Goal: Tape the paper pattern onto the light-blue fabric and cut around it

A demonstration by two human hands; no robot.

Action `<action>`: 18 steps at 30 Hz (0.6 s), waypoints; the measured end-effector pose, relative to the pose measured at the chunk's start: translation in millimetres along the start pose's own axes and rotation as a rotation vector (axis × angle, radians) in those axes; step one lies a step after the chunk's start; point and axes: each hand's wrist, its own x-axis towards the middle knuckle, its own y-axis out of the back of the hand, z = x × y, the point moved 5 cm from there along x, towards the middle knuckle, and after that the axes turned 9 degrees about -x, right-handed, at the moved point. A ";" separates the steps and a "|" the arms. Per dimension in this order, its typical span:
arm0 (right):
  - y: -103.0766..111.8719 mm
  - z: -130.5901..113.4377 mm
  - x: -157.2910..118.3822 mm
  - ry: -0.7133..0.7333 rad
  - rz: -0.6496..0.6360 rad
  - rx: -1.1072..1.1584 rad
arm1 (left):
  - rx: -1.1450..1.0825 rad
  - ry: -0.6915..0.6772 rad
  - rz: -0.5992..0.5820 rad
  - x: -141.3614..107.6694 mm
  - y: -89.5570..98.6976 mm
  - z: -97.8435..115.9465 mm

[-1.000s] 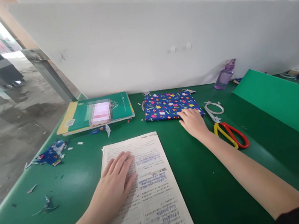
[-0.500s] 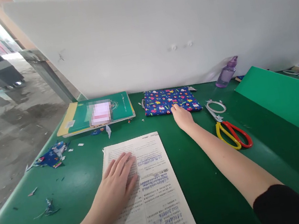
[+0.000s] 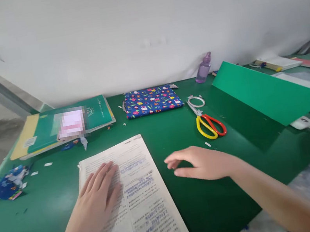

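Note:
My left hand (image 3: 101, 196) lies flat on a printed page of a book (image 3: 147, 212) with blue handwriting on it, fingers stretched out. Just right of the page, my right hand (image 3: 197, 164) hangs over the green table with thumb and fingers apart, holding nothing. Farther back lies a flat rectangular item covered in dark blue patterned material (image 3: 152, 101). Scissors (image 3: 210, 125) with one yellow and one red handle rest beyond my right hand, their blades beside a pale ring-shaped roll (image 3: 196, 101).
Green and yellow books (image 3: 41, 131) with a blurred-out item on top are at the back left. Blue scraps (image 3: 4, 186) litter the left side. A purple bottle (image 3: 203, 69) stands by the white partition (image 3: 87, 48). A green board (image 3: 264, 92) leans at right near a white charger (image 3: 301, 123).
My right hand has left the blue patterned item, come back toward me and opened beside the book. My left hand stays on the page. The view has turned right.

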 end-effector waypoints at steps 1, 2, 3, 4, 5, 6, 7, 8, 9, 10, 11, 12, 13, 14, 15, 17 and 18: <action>8.1 -6.8 -24.3 0.009 -0.063 0.137 | -0.005 0.003 -0.007 0.3 0.2 0.4; 17.8 -9.2 -49.2 -0.001 -0.078 0.250 | -0.011 0.009 -0.016 0.7 0.6 0.9; 27.7 -6.0 -74.9 -0.040 -0.044 0.334 | -0.016 0.017 -0.026 1.1 1.0 1.4; 36.8 3.9 -102.2 -0.124 0.057 0.411 | -0.021 0.025 -0.035 1.5 1.3 1.8; 43.6 19.3 -132.6 -0.237 0.225 0.492 | -0.024 0.032 -0.042 1.8 1.5 1.9; 46.0 38.7 -167.4 -0.372 0.440 0.558 | -0.026 0.038 -0.048 2.0 1.4 1.9; 43.6 59.5 -207.4 -0.508 0.724 0.610 | -0.029 0.042 -0.054 2.1 1.2 1.5; 30.1 79.4 -247.1 -0.649 0.926 0.675 | -0.032 0.045 -0.060 2.3 0.8 1.1; 8.3 97.5 -282.7 -0.783 1.033 0.722 | -0.036 0.047 -0.070 2.5 0.5 0.8; -16.3 112.9 -315.3 -0.887 1.145 0.738 | -0.038 0.052 -0.079 3.0 0.5 0.6; -44.6 126.4 -340.4 -0.964 1.181 0.766 | -0.036 0.058 -0.086 3.8 1.3 1.1; -75.2 138.3 -357.7 -1.037 1.141 0.813 | -0.030 0.064 -0.089 5.0 3.0 2.5; -107.4 148.3 -368.1 -1.124 1.040 0.875 | -0.017 0.072 -0.091 6.4 5.4 5.1; -139.4 155.4 -372.4 -1.220 0.880 0.938 | 0.002 0.080 -0.093 7.9 8.3 9.0; -170.6 159.3 -373.1 -1.350 0.664 0.987 | 0.023 0.090 -0.092 9.2 11.4 14.3; -211.7 162.3 -365.1 -1.487 0.464 1.024 | 0.042 0.087 -0.098 9.8 16.3 30.0; -223.8 163.6 -357.0 -1.540 0.394 1.014 | 0.027 0.059 -0.102 8.4 17.8 41.4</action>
